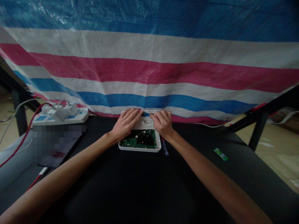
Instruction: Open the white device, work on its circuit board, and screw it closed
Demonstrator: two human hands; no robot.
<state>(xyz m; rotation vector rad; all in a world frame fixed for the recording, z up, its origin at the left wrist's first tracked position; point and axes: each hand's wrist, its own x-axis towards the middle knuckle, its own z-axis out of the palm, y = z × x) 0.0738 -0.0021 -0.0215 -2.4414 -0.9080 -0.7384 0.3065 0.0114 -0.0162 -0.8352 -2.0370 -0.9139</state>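
at the frame's centre, the open white device case (pixel 139 146), its green circuit board exposed, is steadied flat on the black worktop (pixel 144 186) by the left hand (pixel 126 123) and right hand (pixel 162 123), both pressed fingers-down along its far edge, nearly touching, around a small blue part (pixel 146 114).

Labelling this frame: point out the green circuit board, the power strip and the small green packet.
green circuit board (pixel 140 141): head view, on its bare green lower edge inside the white case.
power strip (pixel 77 116): head view, on its white body near the right end.
small green packet (pixel 220 154): head view, on its middle.
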